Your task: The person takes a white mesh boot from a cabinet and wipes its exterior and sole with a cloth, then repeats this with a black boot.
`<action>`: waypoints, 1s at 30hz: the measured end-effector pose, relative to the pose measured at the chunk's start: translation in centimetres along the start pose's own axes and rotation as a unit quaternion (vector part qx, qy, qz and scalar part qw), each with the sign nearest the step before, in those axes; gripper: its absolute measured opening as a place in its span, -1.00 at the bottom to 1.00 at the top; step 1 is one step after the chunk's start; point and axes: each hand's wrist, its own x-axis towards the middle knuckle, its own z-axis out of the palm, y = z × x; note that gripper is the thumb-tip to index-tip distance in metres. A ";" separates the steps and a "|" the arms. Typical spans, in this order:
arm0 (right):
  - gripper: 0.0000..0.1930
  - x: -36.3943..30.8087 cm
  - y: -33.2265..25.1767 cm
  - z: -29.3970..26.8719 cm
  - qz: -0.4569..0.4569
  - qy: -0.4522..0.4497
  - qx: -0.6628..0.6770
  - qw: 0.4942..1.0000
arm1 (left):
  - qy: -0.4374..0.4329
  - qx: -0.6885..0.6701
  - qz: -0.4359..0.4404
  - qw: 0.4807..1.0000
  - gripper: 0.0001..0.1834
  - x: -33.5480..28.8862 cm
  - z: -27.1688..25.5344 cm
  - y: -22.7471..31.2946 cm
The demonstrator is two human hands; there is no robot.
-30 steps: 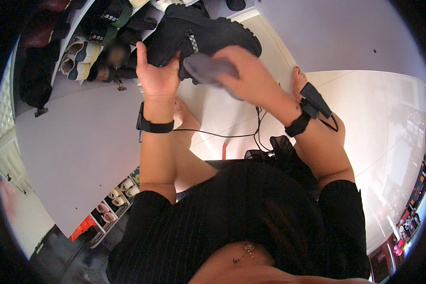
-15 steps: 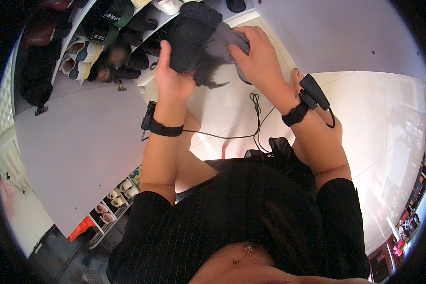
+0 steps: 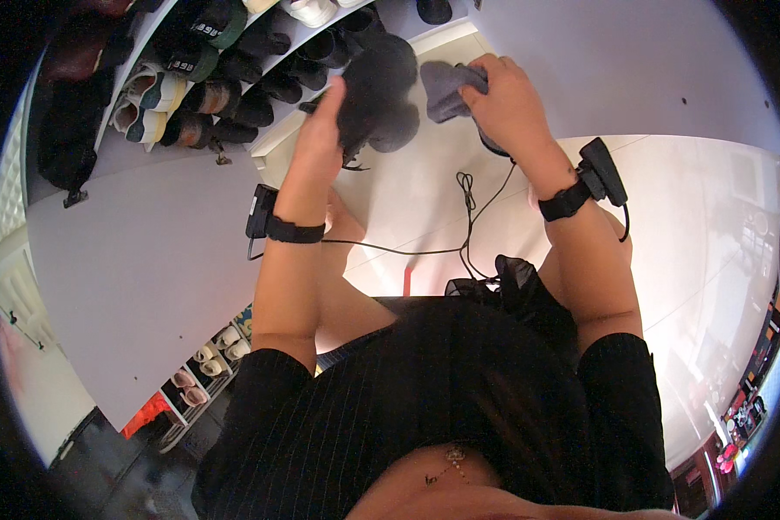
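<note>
My left hand (image 3: pixel 321 143) is closed around a black shoe (image 3: pixel 377 95), its thumb along the near side and its other fingers hidden behind. The shoe is blurred; dark lace-like strands hang at its lower end. Just to the right, my right hand (image 3: pixel 513 102) pinches a folded grey cloth (image 3: pixel 446 92) between thumb and fingers. A small gap separates cloth and shoe. Both hands are raised in front of the shoe shelves, each wrist wearing a black strap with a small device.
Shoe shelves (image 3: pixel 295 43) with several pairs stand at the upper left. A pale cabinet door (image 3: pixel 147 277) juts out at left, and another pale panel (image 3: pixel 633 69) at upper right. A thin black cable (image 3: pixel 399 251) runs between my wrists above the white floor (image 3: pixel 676 225).
The cloth was against the shoe; my right hand has drawn it away to the right. My left hand has turned the shoe, which now sits slightly lower and further right.
</note>
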 end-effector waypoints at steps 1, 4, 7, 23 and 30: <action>-0.67 0.4 0.0 -0.5 0.001 0.020 0.009 1.000 | 0.007 0.103 0.007 0.995 -0.40 0.3 -0.3 -1.0; -0.66 0.8 0.4 -1.8 0.012 0.053 0.026 0.998 | -0.008 0.378 0.016 0.926 -0.42 1.1 -0.7 -3.6; -0.66 0.7 0.5 -2.6 0.024 0.055 0.027 0.998 | -0.049 0.512 -0.036 0.857 -0.43 2.4 -1.6 -5.7; -0.70 -0.5 1.3 -4.7 0.019 0.020 0.032 0.999 | -0.213 0.924 -0.026 0.317 -0.63 5.3 -15.9 -20.2; -0.72 -0.8 0.8 -4.9 0.001 0.036 0.053 0.998 | -0.228 0.837 -0.032 0.497 -0.61 9.9 -8.7 -16.0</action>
